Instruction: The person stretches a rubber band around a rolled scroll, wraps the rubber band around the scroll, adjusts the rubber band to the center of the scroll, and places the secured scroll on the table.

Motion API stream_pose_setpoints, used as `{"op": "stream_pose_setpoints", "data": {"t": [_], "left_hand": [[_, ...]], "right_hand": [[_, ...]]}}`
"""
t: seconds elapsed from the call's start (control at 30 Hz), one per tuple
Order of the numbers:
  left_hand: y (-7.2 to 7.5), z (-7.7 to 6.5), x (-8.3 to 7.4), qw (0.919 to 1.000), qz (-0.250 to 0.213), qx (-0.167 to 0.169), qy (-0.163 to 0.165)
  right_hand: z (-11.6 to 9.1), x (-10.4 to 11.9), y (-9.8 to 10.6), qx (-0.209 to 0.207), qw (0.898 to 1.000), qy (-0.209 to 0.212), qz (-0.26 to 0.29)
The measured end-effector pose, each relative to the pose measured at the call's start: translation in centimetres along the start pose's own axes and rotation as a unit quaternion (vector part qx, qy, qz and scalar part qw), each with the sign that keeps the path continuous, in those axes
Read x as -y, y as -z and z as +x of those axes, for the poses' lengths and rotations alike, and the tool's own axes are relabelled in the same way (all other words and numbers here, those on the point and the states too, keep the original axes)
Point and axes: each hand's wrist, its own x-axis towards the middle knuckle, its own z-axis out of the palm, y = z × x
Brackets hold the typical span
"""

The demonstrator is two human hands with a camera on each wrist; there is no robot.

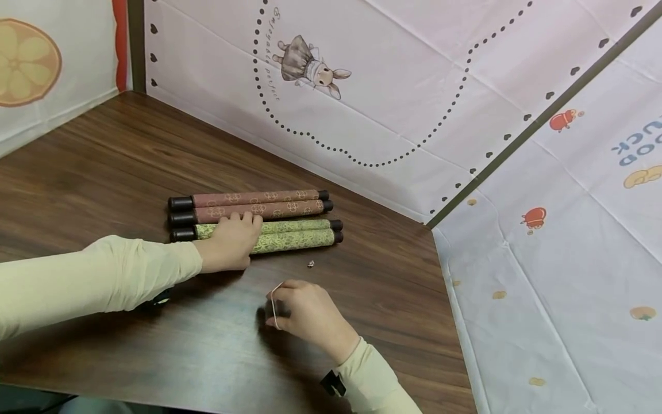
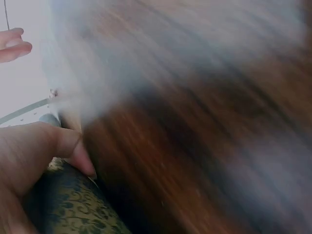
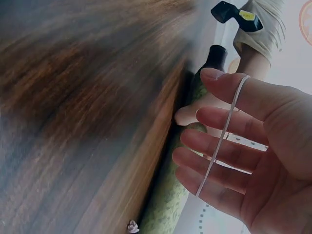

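Two yellow-green patterned scrolls [image 1: 295,240] with black end knobs lie side by side on the table. My left hand [image 1: 233,238] grips them from above, its fingers over their far side and the thumb [image 2: 83,158] on the near side. Behind them are two reddish-brown flowered scrolls [image 1: 258,208], also with black ends. A thin pale elastic band [image 3: 218,144] is stretched around the thumb and fingers of my right hand [image 1: 312,313]. These fingers are spread fairly straight, above the table in front of the scrolls.
The dark wood table [image 1: 403,299] is walled by a pink printed sheet [image 1: 393,86] behind and a white printed sheet [image 1: 558,276] on the right. A tiny crumpled whitish bit [image 1: 311,264] lies just in front of the green scrolls.
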Motion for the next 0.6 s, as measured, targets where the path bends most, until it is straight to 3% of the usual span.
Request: {"op": "stream_pose_setpoints", "data": {"t": [0.2, 0.4, 0.6], "left_hand": [[0.5, -0.4, 1.6, 0.9997, -0.024, -0.005, -0.003], [1.7, -1.7, 3.2, 0.9989, -0.026, -0.037, -0.006], [3.4, -4.2, 5.0, 0.9966, 0.005, -0.081, -0.018]], "right_hand": [[-0.1, -0.7, 0.1, -0.008, 1.0, -0.013, -0.006], [-0.7, -1.4, 0.2, -0.032, 0.998, -0.047, 0.018], [-1.4, -2.1, 0.5, -0.102, 0.989, -0.092, 0.058]]}}
